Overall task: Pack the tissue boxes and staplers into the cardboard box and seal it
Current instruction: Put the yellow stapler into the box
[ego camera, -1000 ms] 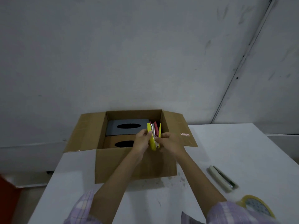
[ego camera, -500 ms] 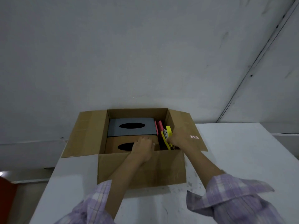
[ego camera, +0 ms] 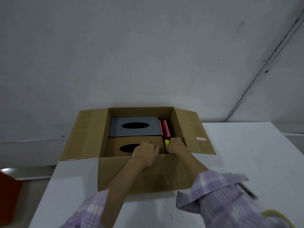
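An open cardboard box [ego camera: 144, 175] stands on the white table with its flaps spread. Inside lie a grey tissue box [ego camera: 134, 126] at the back and a brown tissue box [ego camera: 121, 144] in front. A red stapler [ego camera: 165, 129] stands on edge in the gap along the box's right wall. My right hand [ego camera: 176, 145] is down in that gap, closed on a yellow stapler [ego camera: 166, 143], of which only a small tip shows. My left hand [ego camera: 145, 153] rests fingers-down on the brown tissue box, next to the gap.
The table [ego camera: 246, 153] reaches out to the right. Behind my right sleeve a stapler's end [ego camera: 246, 190] shows. A yellow tape roll [ego camera: 278, 216] lies at the bottom right. A red object [ego camera: 8, 198] stands on the floor at left.
The yellow stapler has gone from above the box down into the gap by the right wall. My left hand let go of it and settled on the brown tissue box.
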